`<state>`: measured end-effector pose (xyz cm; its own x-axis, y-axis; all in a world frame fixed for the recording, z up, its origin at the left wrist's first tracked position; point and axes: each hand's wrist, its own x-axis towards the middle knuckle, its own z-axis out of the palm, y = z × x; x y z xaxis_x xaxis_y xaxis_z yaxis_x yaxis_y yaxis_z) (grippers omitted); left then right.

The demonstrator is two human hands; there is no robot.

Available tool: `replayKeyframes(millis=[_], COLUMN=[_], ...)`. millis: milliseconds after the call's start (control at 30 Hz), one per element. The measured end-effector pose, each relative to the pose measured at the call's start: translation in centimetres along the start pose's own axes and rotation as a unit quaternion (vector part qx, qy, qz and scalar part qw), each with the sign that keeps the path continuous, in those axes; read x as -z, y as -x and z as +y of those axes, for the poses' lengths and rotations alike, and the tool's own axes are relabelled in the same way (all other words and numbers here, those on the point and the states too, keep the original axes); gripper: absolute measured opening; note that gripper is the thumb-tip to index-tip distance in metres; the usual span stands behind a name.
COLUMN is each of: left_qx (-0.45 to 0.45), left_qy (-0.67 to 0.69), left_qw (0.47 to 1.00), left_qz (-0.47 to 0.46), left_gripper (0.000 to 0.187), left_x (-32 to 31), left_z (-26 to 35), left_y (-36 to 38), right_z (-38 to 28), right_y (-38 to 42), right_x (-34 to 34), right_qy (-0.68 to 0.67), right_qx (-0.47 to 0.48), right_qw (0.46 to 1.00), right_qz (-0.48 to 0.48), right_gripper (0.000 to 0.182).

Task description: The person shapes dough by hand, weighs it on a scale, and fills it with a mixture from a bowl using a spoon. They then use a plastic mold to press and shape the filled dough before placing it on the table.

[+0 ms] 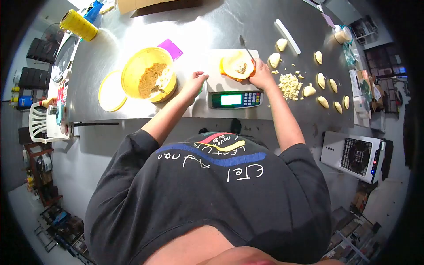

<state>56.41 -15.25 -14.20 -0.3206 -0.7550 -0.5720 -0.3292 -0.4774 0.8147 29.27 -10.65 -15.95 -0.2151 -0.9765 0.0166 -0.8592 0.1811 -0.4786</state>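
Observation:
On the plate of a digital scale [216, 66] sits an orange mould [239, 80] lined with pale round dough [230, 62]. A small heap of crumbly filling [241, 67] lies on the dough. My right hand [262, 76] grips the mould's right edge, its fingers partly hidden. From beside those fingers a thin dark-tipped spatula [246, 47] slants up past the scale's far edge. My left hand [194, 84] is by the scale's left side, fingers loosely stretched and nothing visible in them. Left of it stands a yellow tub [128, 79] of brown and white filling, with a spoon [156, 89] inside.
Chopped pale pieces [290, 86] and several dough balls [321, 81] lie right of the scale. Behind them is a white bar [287, 36]. A round lid [112, 91], purple scraper [171, 49], yellow film roll [79, 25] and cardboard box [150, 4] are also on the steel table.

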Motion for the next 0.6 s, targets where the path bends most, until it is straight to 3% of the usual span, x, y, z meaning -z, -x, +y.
replayKeyframes(millis=[100,167,367,500,600], left_qx=[0.01,0.025,0.032,0.022,0.039], left_qy=[0.035,0.058,0.114,0.074,0.202], left_qw=[0.999,0.997,0.988,0.988,0.969], left_qz=[0.039,0.041,0.095,0.131,0.138], left_gripper=[0.056,0.055,0.033,0.032,0.029], left_x=[-1.1,-1.7,-2.3,-2.9,-2.8], left_z=[0.0,0.3,-0.4,-0.3,-0.3], left_y=[-1.8,-2.3,-3.7,-2.9,-2.6], right_z=[-2.0,-1.5,-1.4,-0.6,-0.1], right_y=[0.8,0.2,0.1,-0.9,-2.3], right_x=[1.1,0.0,-1.8,-1.3,-0.8], right_qy=[-0.025,-0.033,-0.017,-0.031,-0.064], right_qx=[0.059,0.085,0.163,0.231,0.265], right_qw=[0.998,0.996,0.986,0.971,0.958], right_qz=[0.025,-0.023,-0.042,-0.044,-0.09], right_gripper=[0.056,0.065,0.066,0.064,0.065])
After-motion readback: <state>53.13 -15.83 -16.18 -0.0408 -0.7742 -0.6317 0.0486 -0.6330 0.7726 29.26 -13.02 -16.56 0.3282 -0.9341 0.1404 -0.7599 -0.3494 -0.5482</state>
